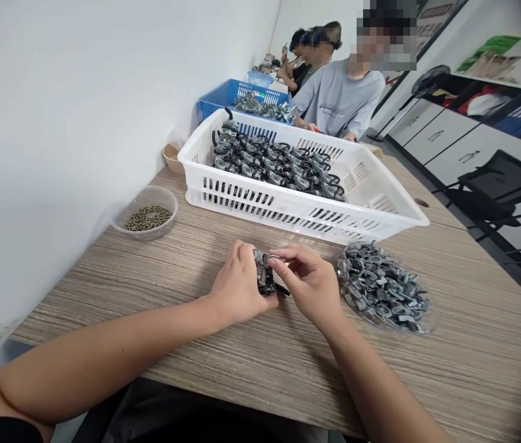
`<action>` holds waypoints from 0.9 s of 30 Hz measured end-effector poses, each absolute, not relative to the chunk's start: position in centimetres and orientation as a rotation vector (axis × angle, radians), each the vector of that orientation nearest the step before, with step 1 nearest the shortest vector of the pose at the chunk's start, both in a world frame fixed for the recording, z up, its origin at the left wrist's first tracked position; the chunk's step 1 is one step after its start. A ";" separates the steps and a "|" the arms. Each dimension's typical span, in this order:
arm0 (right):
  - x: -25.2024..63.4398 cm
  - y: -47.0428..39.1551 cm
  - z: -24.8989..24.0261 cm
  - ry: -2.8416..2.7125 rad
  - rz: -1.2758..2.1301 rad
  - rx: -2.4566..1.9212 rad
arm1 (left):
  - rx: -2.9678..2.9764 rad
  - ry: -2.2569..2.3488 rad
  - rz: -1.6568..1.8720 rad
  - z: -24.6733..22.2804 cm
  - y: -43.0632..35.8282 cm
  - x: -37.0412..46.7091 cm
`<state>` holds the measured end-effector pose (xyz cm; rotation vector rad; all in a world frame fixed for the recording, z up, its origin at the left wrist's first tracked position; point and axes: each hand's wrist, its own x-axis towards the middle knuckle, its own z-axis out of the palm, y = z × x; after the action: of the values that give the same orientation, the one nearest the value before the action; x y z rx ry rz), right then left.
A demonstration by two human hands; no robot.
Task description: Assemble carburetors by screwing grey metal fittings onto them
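My left hand [240, 284] is wrapped round a grey metal part [264, 271] with a short black tube, just above the wooden table [186, 363]. From the right, my right hand [310, 280] pinches at the top of the same part with thumb and forefinger; whether a small piece sits between those fingertips is too small to tell. Right of my right hand is a clear round tub [350, 301] full of small grey metal pieces. Behind both hands stands a white slotted crate [288, 218] holding rows of similar metal parts with black tubes.
A clear bowl [172, 221] of small brass-coloured pieces stands at the left by the wall, with a tan bowl [172, 161] behind it. Beyond the white crate are a blue crate [214, 106] of metal parts and a person in a grey shirt [341, 98]. More people sit farther back.
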<state>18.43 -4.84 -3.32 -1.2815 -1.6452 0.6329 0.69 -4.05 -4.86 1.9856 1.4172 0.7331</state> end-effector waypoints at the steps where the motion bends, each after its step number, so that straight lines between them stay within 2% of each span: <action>1: 18.5 -4.8 -3.3 -1.650 0.640 -1.269 | 1.983 1.413 0.733 -4.8 -4.0 0.7; 5: 18.6 -4.9 -3.7 -1.647 0.637 -1.228 | 1.953 1.385 0.710 -4.8 -3.9 0.6; 12: 18.7 -5.1 -4.1 -1.756 0.438 -1.235 | 1.886 1.376 0.654 -4.4 -3.9 0.6; 27: 21.1 -4.8 -3.4 -2.004 0.393 -1.056 | 1.895 1.367 0.667 -4.4 -4.0 0.6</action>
<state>21.09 -4.85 -3.40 -1.0557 -2.0044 0.3929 0.59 -3.95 -4.42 1.8947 1.3666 0.6666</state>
